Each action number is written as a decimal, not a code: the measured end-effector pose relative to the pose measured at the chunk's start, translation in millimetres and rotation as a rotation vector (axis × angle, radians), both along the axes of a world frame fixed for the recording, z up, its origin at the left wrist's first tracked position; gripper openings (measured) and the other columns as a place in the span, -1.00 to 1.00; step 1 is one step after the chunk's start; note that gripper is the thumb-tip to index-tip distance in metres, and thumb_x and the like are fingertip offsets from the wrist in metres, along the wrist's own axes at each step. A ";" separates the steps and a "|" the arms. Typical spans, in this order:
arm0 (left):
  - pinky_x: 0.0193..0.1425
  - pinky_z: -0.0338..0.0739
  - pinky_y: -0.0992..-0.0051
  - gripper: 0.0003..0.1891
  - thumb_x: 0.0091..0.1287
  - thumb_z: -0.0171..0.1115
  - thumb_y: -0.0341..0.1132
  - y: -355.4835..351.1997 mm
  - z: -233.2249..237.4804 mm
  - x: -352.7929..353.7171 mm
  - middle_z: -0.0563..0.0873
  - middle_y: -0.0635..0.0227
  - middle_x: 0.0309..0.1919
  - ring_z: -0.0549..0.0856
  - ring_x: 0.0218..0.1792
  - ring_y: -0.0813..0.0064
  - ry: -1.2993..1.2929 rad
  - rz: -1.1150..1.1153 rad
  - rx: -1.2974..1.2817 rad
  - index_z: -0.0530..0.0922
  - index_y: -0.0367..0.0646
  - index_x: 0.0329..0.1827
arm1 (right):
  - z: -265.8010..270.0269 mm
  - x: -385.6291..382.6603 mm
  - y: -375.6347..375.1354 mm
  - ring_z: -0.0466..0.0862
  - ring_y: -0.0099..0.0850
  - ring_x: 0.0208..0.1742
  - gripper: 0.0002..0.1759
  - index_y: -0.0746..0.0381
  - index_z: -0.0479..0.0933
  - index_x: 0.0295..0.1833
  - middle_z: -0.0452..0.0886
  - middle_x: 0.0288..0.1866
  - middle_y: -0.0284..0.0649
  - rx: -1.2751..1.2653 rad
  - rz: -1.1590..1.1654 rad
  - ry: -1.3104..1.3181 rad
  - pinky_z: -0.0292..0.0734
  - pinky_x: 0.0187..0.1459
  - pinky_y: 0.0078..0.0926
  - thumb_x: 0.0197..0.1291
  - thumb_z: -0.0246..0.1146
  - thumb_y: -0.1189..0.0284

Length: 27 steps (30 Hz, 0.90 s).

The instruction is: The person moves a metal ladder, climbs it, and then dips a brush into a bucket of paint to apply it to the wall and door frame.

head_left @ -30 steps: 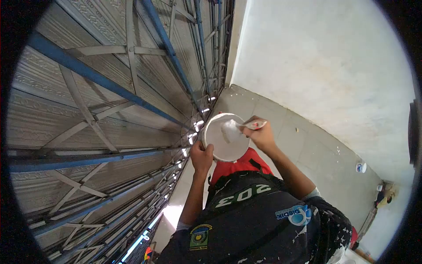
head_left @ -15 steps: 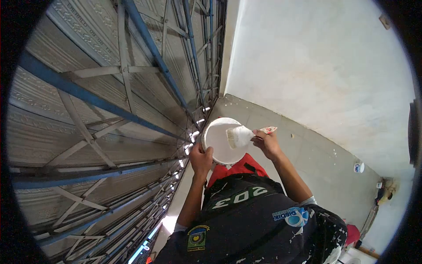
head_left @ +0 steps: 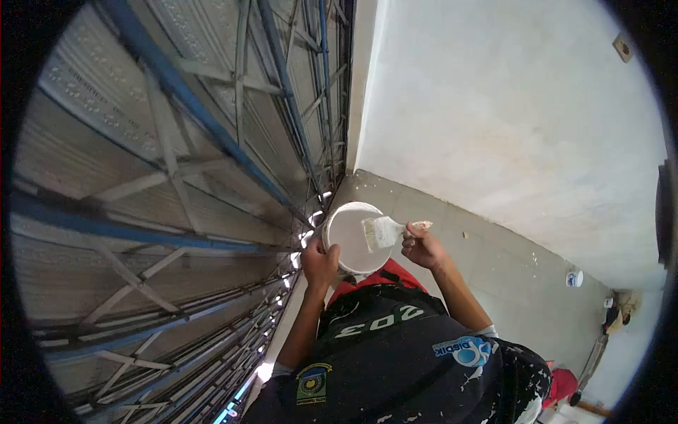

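1. Left hand (head_left: 320,263) is gripping the bucket (head_left: 343,233), fingers closing around its outside and thumb lying over the rim.
2. Right hand (head_left: 424,248) is closing on the handle of the broad brush (head_left: 383,233) in a pinch, its bristle end lying over the bucket's mouth, between the hands.
3. Step in hand, by my reading: loading the brush or wiping off excess. Whitish coating is showing on it; bucket's fill level, cannot tell.
4. Next move is calling for a steady bucket, a firm pinch and bristles clearing the rim without dripping.
5. Folding metal gate (head_left: 275,185) is standing just beyond the left hand; pale wall (head_left: 494,134) is rising past the right, a small tub (head_left: 575,278) sitting well beyond that hand.
6. Shirt (head_left: 417,374) is showing "203" and, on a blue logo (head_left: 462,351), "DISDIK", both upside down. Badge (head_left: 311,385), tub and gate lettering are staying unreadable.
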<state>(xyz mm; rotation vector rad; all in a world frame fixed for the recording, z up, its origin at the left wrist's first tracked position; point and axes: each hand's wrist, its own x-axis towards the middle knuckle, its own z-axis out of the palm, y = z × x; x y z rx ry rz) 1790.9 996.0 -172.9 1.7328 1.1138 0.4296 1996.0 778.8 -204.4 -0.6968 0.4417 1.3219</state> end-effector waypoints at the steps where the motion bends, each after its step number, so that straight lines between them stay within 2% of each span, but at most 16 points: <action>1: -0.39 0.45 0.31 -0.73 0.05 0.29 -0.27 1.7 -3.1 0.7 0.60 0.20 -0.59 0.58 -0.54 0.41 -0.003 0.000 0.003 0.54 -0.38 -0.46 | 3.2 -0.7 3.4 0.43 -0.57 -0.42 -0.82 0.06 0.49 -0.19 0.56 -0.37 -0.45 0.003 0.004 -0.004 0.37 -0.29 -0.52 0.45 0.27 0.23; 4: -0.40 0.47 0.34 -0.75 0.07 0.28 -0.29 3.6 6.4 6.6 0.63 0.22 -0.57 0.58 -0.54 0.43 0.004 -0.019 0.025 0.55 -0.39 -0.44 | 15.4 0.6 20.9 0.44 -0.55 -0.41 -0.84 0.08 0.50 -0.17 0.57 -0.37 -0.41 0.012 -0.107 0.032 0.38 -0.28 -0.51 0.47 0.23 0.27; 6: -0.39 0.48 0.33 -0.73 0.05 0.30 -0.26 9.2 -6.0 8.9 0.62 0.19 -0.58 0.59 -0.54 0.38 0.006 -0.005 -0.007 0.58 -0.37 -0.41 | 26.7 3.4 26.6 0.48 -0.50 -0.38 -0.82 0.12 0.50 -0.14 0.56 -0.36 -0.38 0.043 -0.153 0.006 0.42 -0.24 -0.50 0.47 0.22 0.25; 8: -0.38 0.49 0.31 -0.70 0.03 0.33 -0.22 6.0 -20.3 -0.3 0.62 0.16 -0.59 0.60 -0.54 0.34 -0.012 0.009 -0.028 0.61 -0.35 -0.38 | 27.8 0.9 24.3 0.49 -0.48 -0.37 -0.79 0.13 0.50 -0.13 0.54 -0.38 -0.37 0.134 -0.106 -0.012 0.43 -0.23 -0.48 0.45 0.25 0.22; 10: -0.40 0.48 0.30 -0.71 0.03 0.33 -0.23 4.7 -13.9 2.7 0.63 0.16 -0.60 0.60 -0.56 0.33 -0.099 0.039 -0.052 0.60 -0.35 -0.40 | 23.2 -0.5 26.3 0.50 -0.46 -0.37 -0.76 0.14 0.50 -0.12 0.53 -0.39 -0.37 0.215 -0.058 -0.022 0.44 -0.21 -0.46 0.43 0.28 0.20; 12: -0.41 0.48 0.29 -0.72 0.03 0.33 -0.24 10.9 -22.0 7.2 0.63 0.15 -0.59 0.60 -0.56 0.33 -0.107 0.024 -0.008 0.59 -0.35 -0.41 | 15.6 -3.6 35.3 0.48 -0.49 -0.40 -0.71 0.17 0.48 -0.13 0.49 -0.43 -0.38 0.070 -0.059 -0.226 0.42 -0.28 -0.49 0.37 0.35 0.20; 13: -0.42 0.47 0.28 -0.72 0.03 0.32 -0.25 14.0 -27.0 9.0 0.64 0.14 -0.59 0.61 -0.57 0.32 -0.109 0.003 0.028 0.59 -0.35 -0.41 | 12.3 -5.5 40.4 0.48 -0.49 -0.40 -0.71 0.17 0.48 -0.13 0.49 -0.43 -0.38 0.074 -0.057 -0.229 0.42 -0.28 -0.49 0.37 0.35 0.20; 15: -0.43 0.46 0.28 -0.73 0.02 0.32 -0.25 18.6 -38.9 9.7 0.63 0.15 -0.60 0.60 -0.57 0.34 -0.130 0.006 0.022 0.59 -0.35 -0.42 | -1.0 -10.2 45.5 0.44 -0.54 -0.46 -0.72 0.19 0.49 -0.14 0.46 -0.47 -0.39 -0.077 0.054 -0.620 0.38 -0.36 -0.54 0.35 0.36 0.23; 17: -0.44 0.46 0.28 -0.73 0.02 0.32 -0.26 20.6 -39.2 8.5 0.63 0.16 -0.61 0.59 -0.58 0.35 -0.144 0.007 0.019 0.58 -0.35 -0.43 | -5.8 -11.8 42.1 0.50 -0.57 -0.45 -0.72 0.23 0.50 -0.07 0.54 -0.45 -0.37 -0.103 0.098 -0.714 0.44 -0.37 -0.57 0.32 0.38 0.28; 19: -0.46 0.43 0.29 -0.73 0.01 0.32 -0.26 19.7 -27.3 7.2 0.59 0.19 -0.64 0.55 -0.61 0.40 -0.127 0.039 0.067 0.55 -0.36 -0.45 | -0.1 -18.9 38.7 0.60 -0.55 -0.39 -0.69 0.28 0.54 -0.02 0.64 -0.40 -0.30 -0.220 0.154 -1.025 0.54 -0.31 -0.54 0.28 0.40 0.32; 23: -0.48 0.41 0.28 -0.71 0.00 0.33 -0.25 24.7 -46.8 5.6 0.56 0.18 -0.66 0.52 -0.62 0.41 -0.081 -0.004 0.083 0.52 -0.34 -0.48 | -26.5 -31.0 33.1 0.67 -0.53 -0.33 -0.70 0.32 0.60 -0.08 0.70 -0.36 -0.24 -0.307 0.203 -1.050 0.58 -0.28 -0.54 0.22 0.44 0.35; 25: -0.48 0.41 0.25 -0.70 0.00 0.34 -0.23 25.3 -45.2 7.6 0.56 0.16 -0.66 0.53 -0.61 0.38 -0.011 -0.035 0.118 0.49 -0.34 -0.50 | -31.4 -32.4 35.8 0.67 -0.53 -0.34 -0.73 0.31 0.65 -0.22 0.71 -0.38 -0.25 -0.415 0.230 -1.078 0.58 -0.28 -0.55 0.18 0.47 0.32; 26: -0.48 0.41 0.25 -0.70 0.00 0.34 -0.23 27.8 -48.2 8.4 0.56 0.16 -0.66 0.53 -0.61 0.38 -0.015 -0.027 0.116 0.49 -0.34 -0.50 | -31.6 -29.9 38.6 0.67 -0.53 -0.34 -0.73 0.31 0.65 -0.22 0.71 -0.38 -0.25 -0.414 0.238 -1.084 0.58 -0.28 -0.55 0.18 0.47 0.32; 27: -0.43 0.44 0.29 -0.73 0.01 0.32 -0.26 30.3 -54.4 7.1 0.58 0.22 -0.61 0.55 -0.57 0.40 0.047 -0.040 0.077 0.55 -0.34 -0.43 | -32.2 -28.5 40.4 0.66 -0.53 -0.35 -0.74 0.31 0.66 -0.25 0.71 -0.39 -0.27 -0.521 0.316 -1.109 0.57 -0.28 -0.53 0.16 0.49 0.32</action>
